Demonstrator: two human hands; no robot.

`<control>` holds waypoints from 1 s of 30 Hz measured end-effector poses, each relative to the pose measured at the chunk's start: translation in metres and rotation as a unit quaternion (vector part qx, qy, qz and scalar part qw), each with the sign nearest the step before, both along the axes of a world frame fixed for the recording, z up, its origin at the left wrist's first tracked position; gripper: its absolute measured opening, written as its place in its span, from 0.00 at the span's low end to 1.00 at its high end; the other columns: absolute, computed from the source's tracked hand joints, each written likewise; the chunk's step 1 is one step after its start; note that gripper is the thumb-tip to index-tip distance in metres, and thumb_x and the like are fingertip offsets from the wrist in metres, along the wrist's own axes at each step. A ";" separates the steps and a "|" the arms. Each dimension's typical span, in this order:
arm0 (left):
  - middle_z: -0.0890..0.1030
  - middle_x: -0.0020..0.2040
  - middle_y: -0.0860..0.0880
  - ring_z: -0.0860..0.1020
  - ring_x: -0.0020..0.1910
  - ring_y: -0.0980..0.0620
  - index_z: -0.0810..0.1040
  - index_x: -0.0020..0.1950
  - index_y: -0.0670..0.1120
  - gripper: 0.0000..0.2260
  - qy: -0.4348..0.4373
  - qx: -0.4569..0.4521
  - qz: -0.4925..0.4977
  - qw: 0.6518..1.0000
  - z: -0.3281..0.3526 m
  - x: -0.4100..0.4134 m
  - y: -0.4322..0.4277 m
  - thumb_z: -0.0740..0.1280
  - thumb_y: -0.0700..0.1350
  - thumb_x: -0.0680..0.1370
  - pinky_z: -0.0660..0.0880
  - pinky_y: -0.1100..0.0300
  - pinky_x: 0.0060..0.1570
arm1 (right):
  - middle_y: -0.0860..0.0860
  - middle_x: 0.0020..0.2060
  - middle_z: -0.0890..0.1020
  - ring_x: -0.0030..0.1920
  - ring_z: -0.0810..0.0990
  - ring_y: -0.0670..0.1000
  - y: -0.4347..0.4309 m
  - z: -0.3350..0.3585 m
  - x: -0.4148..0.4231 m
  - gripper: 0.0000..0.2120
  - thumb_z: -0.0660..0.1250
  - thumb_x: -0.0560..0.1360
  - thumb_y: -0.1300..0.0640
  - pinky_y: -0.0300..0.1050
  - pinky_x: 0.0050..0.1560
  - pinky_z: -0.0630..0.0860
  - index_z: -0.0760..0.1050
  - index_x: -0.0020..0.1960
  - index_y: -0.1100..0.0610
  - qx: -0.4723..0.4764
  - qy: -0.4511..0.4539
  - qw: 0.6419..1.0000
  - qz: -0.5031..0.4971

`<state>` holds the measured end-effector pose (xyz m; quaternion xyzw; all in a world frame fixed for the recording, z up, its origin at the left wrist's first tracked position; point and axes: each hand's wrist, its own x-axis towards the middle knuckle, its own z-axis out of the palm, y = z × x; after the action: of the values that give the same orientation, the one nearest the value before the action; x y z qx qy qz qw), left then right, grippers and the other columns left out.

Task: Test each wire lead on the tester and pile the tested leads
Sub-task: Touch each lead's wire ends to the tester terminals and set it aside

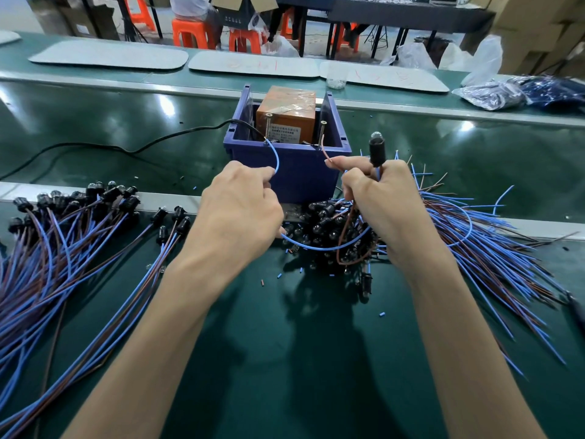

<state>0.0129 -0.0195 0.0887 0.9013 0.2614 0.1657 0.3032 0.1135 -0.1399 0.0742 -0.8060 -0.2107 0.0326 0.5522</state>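
Note:
The tester (286, 120), an orange block with two upright screws, sits in a blue plastic bin (300, 172) at the table's middle. My left hand (240, 204) pinches a blue wire (276, 156) whose tip reaches the left screw. My right hand (376, 198) grips a black lamp socket (376, 150) with its bulb upright and pinches the brown wire (324, 150) that rises to the right screw. A pile of leads (63, 236) lies at the left. Another heap of leads (468, 229) spreads under and right of my right hand.
A black power cable (95, 147) runs left from the bin over the green belt. Cut bits of insulation (382, 314) dot the mat. Grey trays (253, 68) and plastic bags (493, 93) lie at the back. Orange stools stand beyond.

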 end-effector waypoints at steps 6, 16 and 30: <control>0.75 0.55 0.44 0.81 0.43 0.40 0.78 0.58 0.42 0.16 0.010 0.009 0.002 1.000 0.000 0.000 -0.001 0.54 0.38 0.77 0.75 0.49 0.53 | 0.43 0.23 0.71 0.27 0.66 0.45 0.000 -0.001 0.002 0.17 0.59 0.73 0.62 0.38 0.30 0.65 0.82 0.44 0.46 0.006 0.000 1.000 0.002; 0.79 0.55 0.47 0.83 0.37 0.47 0.78 0.61 0.45 0.17 0.020 0.005 0.007 1.000 0.003 0.000 -0.002 0.54 0.37 0.79 0.75 0.54 0.51 | 0.43 0.32 0.79 0.29 0.69 0.41 -0.002 0.002 -0.001 0.16 0.60 0.72 0.64 0.43 0.42 0.70 0.84 0.45 0.48 -0.009 0.000 1.000 -0.003; 0.80 0.50 0.47 0.82 0.34 0.52 0.78 0.60 0.45 0.16 0.011 -0.008 -0.006 1.000 0.000 0.002 0.004 0.55 0.38 0.79 0.75 0.56 0.50 | 0.46 0.24 0.77 0.26 0.70 0.41 -0.005 0.008 0.002 0.15 0.56 0.80 0.58 0.36 0.31 0.64 0.80 0.44 0.50 0.036 0.073 0.997 0.018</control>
<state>0.0154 -0.0159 0.0890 0.9020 0.2608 0.1521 0.3086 0.1154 -0.1444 0.0824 -0.7774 -0.1851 0.0931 0.5940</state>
